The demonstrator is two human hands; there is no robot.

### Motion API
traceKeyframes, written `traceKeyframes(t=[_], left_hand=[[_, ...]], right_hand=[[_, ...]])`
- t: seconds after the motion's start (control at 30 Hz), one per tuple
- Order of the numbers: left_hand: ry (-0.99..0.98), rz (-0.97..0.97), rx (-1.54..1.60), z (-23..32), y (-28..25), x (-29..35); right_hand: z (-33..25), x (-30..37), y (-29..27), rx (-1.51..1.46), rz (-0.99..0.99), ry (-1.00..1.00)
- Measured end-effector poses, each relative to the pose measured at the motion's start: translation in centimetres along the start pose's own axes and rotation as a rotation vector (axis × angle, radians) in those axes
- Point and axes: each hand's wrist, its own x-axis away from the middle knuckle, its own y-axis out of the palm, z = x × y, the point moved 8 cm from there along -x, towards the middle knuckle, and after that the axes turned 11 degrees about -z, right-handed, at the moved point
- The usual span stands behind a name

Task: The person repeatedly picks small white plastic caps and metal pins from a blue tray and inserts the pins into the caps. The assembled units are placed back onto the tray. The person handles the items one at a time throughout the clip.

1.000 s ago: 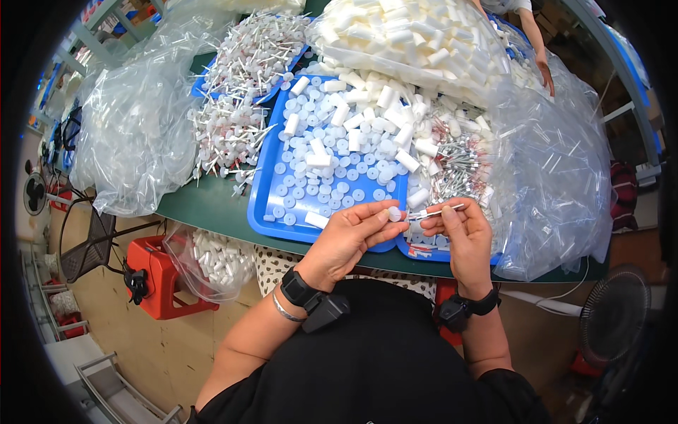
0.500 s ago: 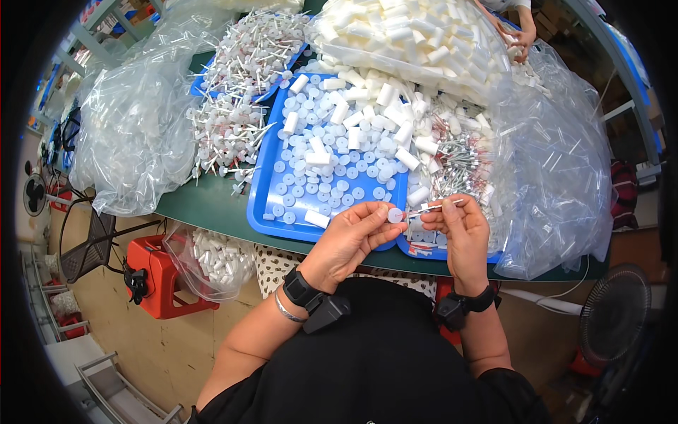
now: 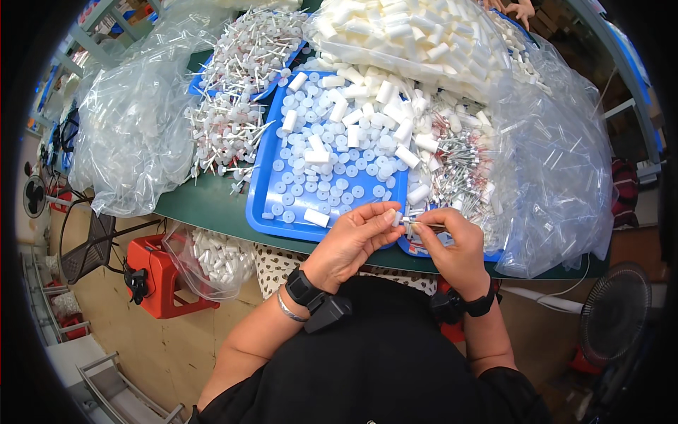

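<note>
Over the near edge of a blue tray (image 3: 256,212), my left hand (image 3: 351,242) pinches a small translucent disc (image 3: 397,219) between thumb and fingertips. My right hand (image 3: 458,249) pinches a thin metal pin (image 3: 411,222), its tip pointing left and meeting the disc. Whether the pin has passed into the disc I cannot tell. Beyond my left hand lie many loose translucent discs (image 3: 313,187) with white foam-like cylinders (image 3: 317,157) among them. Beyond my right hand is a pile of metal pins with red ends (image 3: 455,159).
At the back left, a heap of discs with stems (image 3: 233,134) spills off another blue tray. A bag of white cylinders (image 3: 417,42) stands at the back. Crumpled plastic bags (image 3: 554,169) flank both sides. Another person's hand (image 3: 521,10) shows at the far right. A red stool (image 3: 152,275) stands left.
My right hand has turned and drawn in toward the left, bringing the pin to the disc. The disc has tilted edge-on. At the back, the other person's hand has moved away.
</note>
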Motion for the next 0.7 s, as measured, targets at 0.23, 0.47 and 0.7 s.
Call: traceKeyframes(t=[0.23,0.47,0.7], left_hand=[[0.004,0.009,0.053,-0.9,0.3,0.1],[0.002,-0.065,0.045,-1.3,0.5,0.0],[0.138,0.006,-0.092,2.1,-0.8,0.6]], right_hand=[[-1.1,0.0,0.8,0.343,-0.034,-0.122],[-0.5,0.2,1.7,0.199,0.036,-0.046],[1.3,-0.2,0.4,0.1,-0.061,0.057]])
